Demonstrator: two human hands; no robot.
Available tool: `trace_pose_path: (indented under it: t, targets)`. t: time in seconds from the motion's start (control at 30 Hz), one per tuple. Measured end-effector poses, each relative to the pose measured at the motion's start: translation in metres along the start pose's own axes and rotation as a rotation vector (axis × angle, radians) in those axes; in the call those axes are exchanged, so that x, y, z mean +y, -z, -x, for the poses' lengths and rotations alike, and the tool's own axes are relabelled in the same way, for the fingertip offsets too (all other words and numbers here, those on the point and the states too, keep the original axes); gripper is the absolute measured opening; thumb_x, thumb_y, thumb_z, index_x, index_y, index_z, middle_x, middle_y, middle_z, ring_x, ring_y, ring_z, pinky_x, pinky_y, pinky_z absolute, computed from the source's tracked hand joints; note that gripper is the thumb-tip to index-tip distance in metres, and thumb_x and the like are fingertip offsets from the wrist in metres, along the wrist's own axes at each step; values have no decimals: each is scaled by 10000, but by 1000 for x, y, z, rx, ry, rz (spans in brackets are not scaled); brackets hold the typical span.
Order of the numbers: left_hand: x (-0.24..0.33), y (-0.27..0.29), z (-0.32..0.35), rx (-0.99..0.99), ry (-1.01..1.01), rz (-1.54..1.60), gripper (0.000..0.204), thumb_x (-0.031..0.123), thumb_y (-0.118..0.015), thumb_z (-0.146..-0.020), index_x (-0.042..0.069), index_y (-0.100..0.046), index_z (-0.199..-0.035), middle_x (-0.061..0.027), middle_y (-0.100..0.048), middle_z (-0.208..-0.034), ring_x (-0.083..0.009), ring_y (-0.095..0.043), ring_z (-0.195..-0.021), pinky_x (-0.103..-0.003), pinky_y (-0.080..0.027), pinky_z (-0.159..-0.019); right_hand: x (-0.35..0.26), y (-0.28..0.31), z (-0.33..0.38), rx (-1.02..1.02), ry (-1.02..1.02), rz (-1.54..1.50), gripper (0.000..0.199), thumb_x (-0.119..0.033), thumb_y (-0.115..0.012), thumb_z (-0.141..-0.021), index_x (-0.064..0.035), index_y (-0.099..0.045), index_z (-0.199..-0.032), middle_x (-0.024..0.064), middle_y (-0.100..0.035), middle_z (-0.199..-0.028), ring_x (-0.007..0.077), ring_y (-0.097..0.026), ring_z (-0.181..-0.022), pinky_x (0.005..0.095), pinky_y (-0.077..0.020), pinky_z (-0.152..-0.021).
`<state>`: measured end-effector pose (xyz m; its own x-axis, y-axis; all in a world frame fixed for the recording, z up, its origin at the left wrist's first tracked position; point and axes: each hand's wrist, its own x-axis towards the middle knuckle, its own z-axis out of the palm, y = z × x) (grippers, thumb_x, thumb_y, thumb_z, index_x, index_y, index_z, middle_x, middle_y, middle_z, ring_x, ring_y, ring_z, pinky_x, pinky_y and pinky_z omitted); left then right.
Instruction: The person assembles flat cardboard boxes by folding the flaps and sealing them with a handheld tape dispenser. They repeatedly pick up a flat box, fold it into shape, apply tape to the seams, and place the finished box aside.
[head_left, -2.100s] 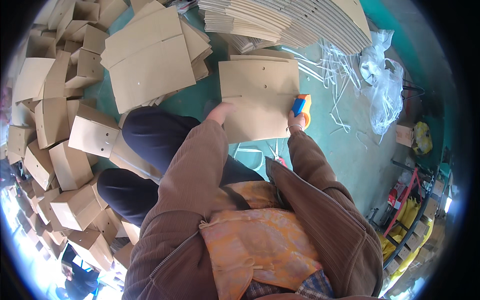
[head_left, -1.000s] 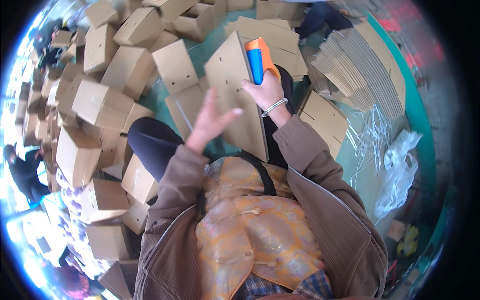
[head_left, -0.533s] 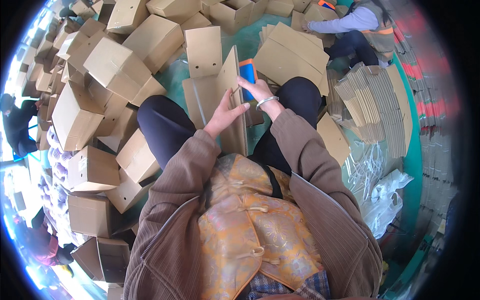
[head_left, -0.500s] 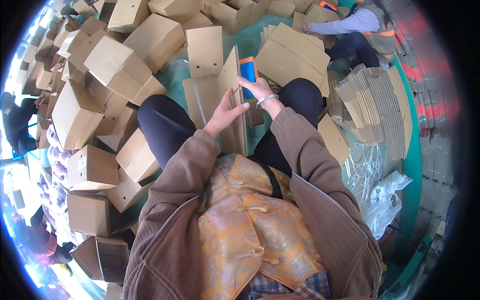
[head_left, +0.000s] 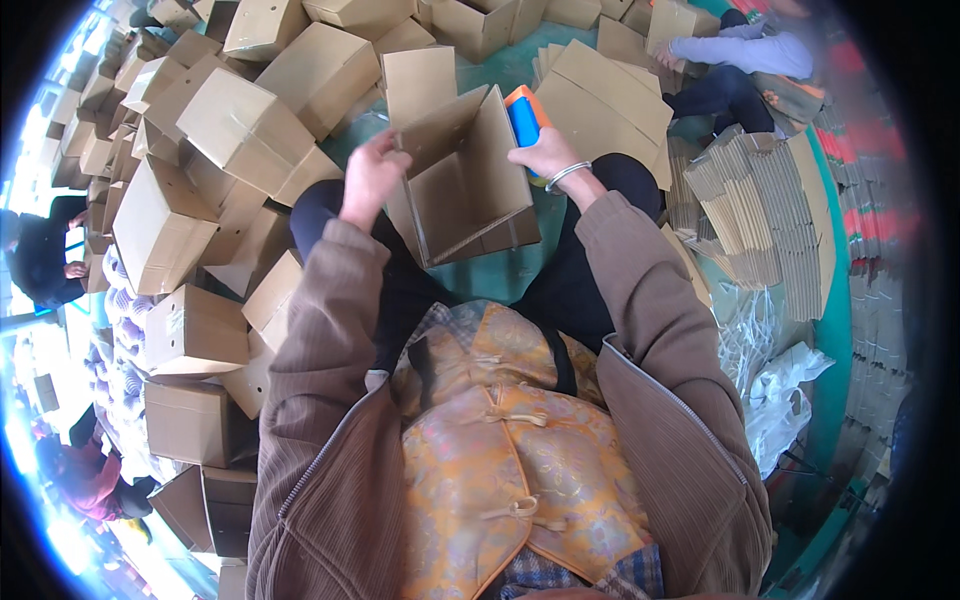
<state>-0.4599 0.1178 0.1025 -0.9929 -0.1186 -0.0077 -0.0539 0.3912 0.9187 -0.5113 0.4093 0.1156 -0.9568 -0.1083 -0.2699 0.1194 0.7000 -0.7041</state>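
An open cardboard box (head_left: 465, 195) stands between my knees, its opening facing up and its inside showing. My left hand (head_left: 373, 175) is at the box's left edge with fingers curled, seeming to pinch that edge; slight blur softens the fingertips. My right hand (head_left: 550, 158) is closed around a blue and orange tape dispenser (head_left: 523, 116), partly covered by the palm. The right thumb reaches toward the box's right wall. One flap (head_left: 420, 85) rises at the far side of the box.
Several made-up boxes (head_left: 250, 130) pile up at left and far. Flat cardboard stacks (head_left: 745, 210) stand at right, near white straps and a clear plastic bag (head_left: 785, 405). Another person (head_left: 740, 70) sits at far right; more people are at the left rim.
The flattened cardboard has opened into a box shape. My left hand moved left and away from me; my right hand moved right with the tape dispenser. The person at far right bent lower.
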Motion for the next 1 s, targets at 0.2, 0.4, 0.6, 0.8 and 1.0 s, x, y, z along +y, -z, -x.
trace_pose_path:
  t: [0.2,0.4,0.6,0.8,1.0]
  targets:
    - [13,28,-32,-16,74,77,386,-1,-592,-751,-52,-649,-1130,-53,-643,-734,-101,-593,-638,-262,-490,-597,-40,32,16,-46,41,304,385,-318,-729,-637,0,-663,-845,167,-654,-861,274,-637,-769,354,-499,-717]
    - [-1,-3,-42,57,42,-305,390,174,-601,-758,45,-648,-1123,-186,-684,-993,-347,-651,-972,-392,-500,-860,-61,16,8,-105,-38,581,761,-235,-675,-695,-80,-423,-1396,190,-650,-1158,314,-634,-1054,364,-481,-909]
    - [14,-14,-54,13,-1,-462,505,114,-557,-784,173,-565,-1285,-166,-670,-1025,-324,-635,-999,-399,-493,-865,-47,29,2,-154,19,595,817,-246,-640,-720,-235,-325,-1474,121,-551,-1355,308,-569,-1187,387,-466,-969]
    - [18,-32,-67,16,-38,-700,442,110,-528,-810,164,-583,-1246,-206,-585,-1212,-382,-591,-1099,-446,-485,-923,-38,22,2,-48,15,584,846,-238,-640,-734,-343,-270,-1487,199,-658,-1086,353,-638,-984,422,-499,-867]
    - [18,-41,-77,2,10,-647,373,102,-530,-821,94,-574,-1192,-215,-566,-1224,-379,-584,-1114,-452,-476,-936,-23,28,15,120,132,414,696,-358,-703,-769,-183,-441,-1390,142,-673,-1112,320,-650,-1003,400,-509,-869]
